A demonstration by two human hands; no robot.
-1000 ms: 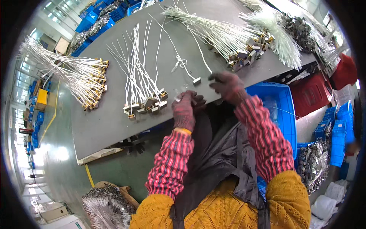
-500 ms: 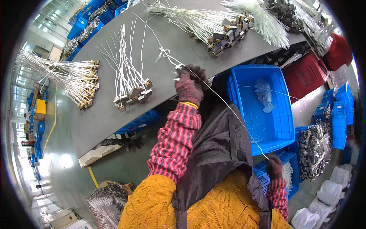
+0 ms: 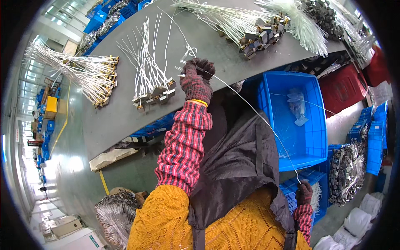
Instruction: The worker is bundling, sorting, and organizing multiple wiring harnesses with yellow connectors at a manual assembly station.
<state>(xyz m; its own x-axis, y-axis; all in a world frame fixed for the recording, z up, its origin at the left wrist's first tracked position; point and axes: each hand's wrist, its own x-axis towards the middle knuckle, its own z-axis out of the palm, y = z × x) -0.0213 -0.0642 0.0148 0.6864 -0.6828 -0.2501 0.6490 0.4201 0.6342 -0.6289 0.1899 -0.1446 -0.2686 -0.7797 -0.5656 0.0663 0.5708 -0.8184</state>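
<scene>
My left hand point(image 3: 197, 79), in a dark knitted glove, is closed over the near side of the grey table point(image 3: 112, 129). A thin white wire point(image 3: 237, 92) runs through its fingers, with a loose loop point(image 3: 190, 52) and short white ends just beyond them. Down at the right, my right hand point(image 3: 304, 193), also gloved, is closed on the same wire, which hangs in a slack curve between both hands. Left of my left hand lies a small bundle of white wires point(image 3: 146, 73) with little dark and silvery blocks at its near end.
Larger wire bundles lie on the table at the left point(image 3: 79, 75) and far side point(image 3: 221, 18). Right of the table edge is a blue crate point(image 3: 306, 143) holding a clear plastic bag point(image 3: 296, 106). Beyond it stands a dark red bin point(image 3: 343, 87). White sacks point(image 3: 356, 216) sit lower right.
The view has shifted a little. My left hand has moved left over the table, nearer the wire's loop and the small bundle. My right hand has dropped slightly, still holding the wire.
</scene>
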